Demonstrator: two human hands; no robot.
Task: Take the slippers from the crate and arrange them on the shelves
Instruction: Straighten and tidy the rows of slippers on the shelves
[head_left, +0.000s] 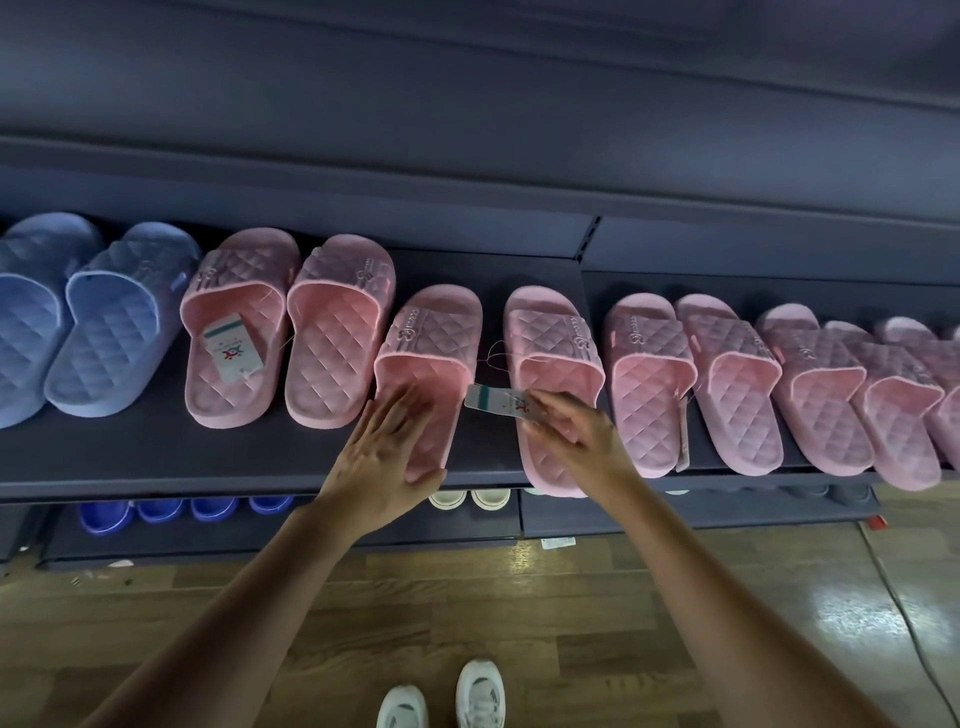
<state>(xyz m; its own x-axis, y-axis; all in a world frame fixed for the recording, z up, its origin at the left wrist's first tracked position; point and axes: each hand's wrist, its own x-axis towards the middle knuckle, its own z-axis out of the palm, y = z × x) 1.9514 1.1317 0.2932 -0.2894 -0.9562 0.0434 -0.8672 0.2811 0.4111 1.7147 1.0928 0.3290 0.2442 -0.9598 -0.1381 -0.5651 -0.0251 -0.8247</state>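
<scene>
Two pink quilted slippers lie apart on the dark shelf (156, 457), toes pointing away from me. My left hand (384, 457) rests with straight fingers on the heel of the left pink slipper (434, 338), its thumb at the heel edge. My right hand (571, 431) hovers over the right pink slipper (550, 343) and pinches a white paper tag (493, 401) that hangs on a thin string between the pair. The right slipper's heel sticks out past the shelf's front edge. The crate is out of view.
Another pink pair (285, 322) with a tag inside sits to the left, then a blue pair (78, 312). Several more pink slippers (727, 384) fill the shelf to the right. A lower shelf holds blue shoes (182, 506) and white shoes (467, 499). Wooden floor (519, 623) lies below.
</scene>
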